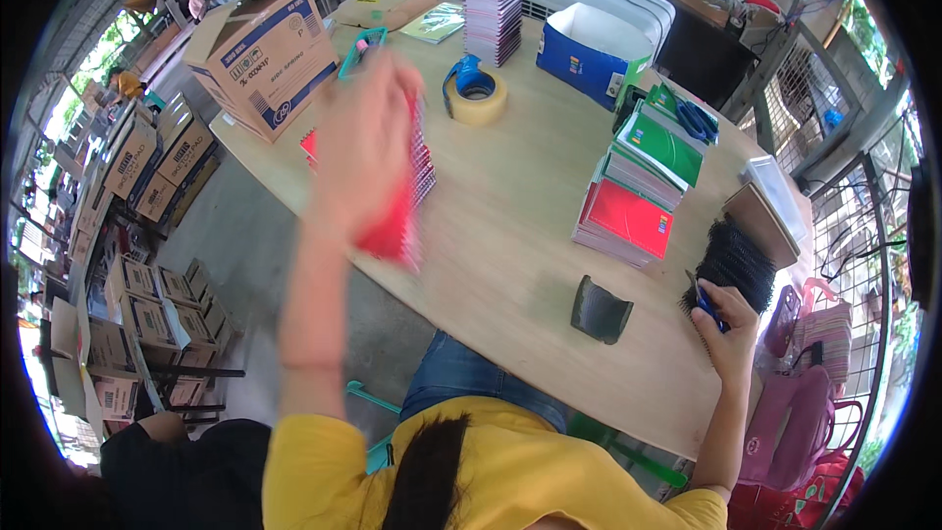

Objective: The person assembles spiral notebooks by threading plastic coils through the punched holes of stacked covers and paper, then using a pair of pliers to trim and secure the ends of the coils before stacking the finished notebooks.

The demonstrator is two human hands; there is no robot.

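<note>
My left hand (368,157) is smeared by motion above red spiral-bound notebooks (424,162) at the table's left edge. Just below it a red notebook cover (392,228) is blurred too; whether the fingers grip it I cannot tell. At the right side, my right hand (728,329) is closed around small blue-handled pliers (708,304), their metal tip pointing up and away. Right beside that hand lies a bundle of black spiral binding coils (734,265). A dark curved piece (601,310) sits on the table to its left.
Stacks of red (628,221) and green notebooks (659,149) stand at right, with blue scissors (697,121) on top. Farther back are a tape roll (477,96), a tall notebook stack (493,5), a blue box (581,64) and a carton (270,64). Bags (790,422) hang beyond the right edge.
</note>
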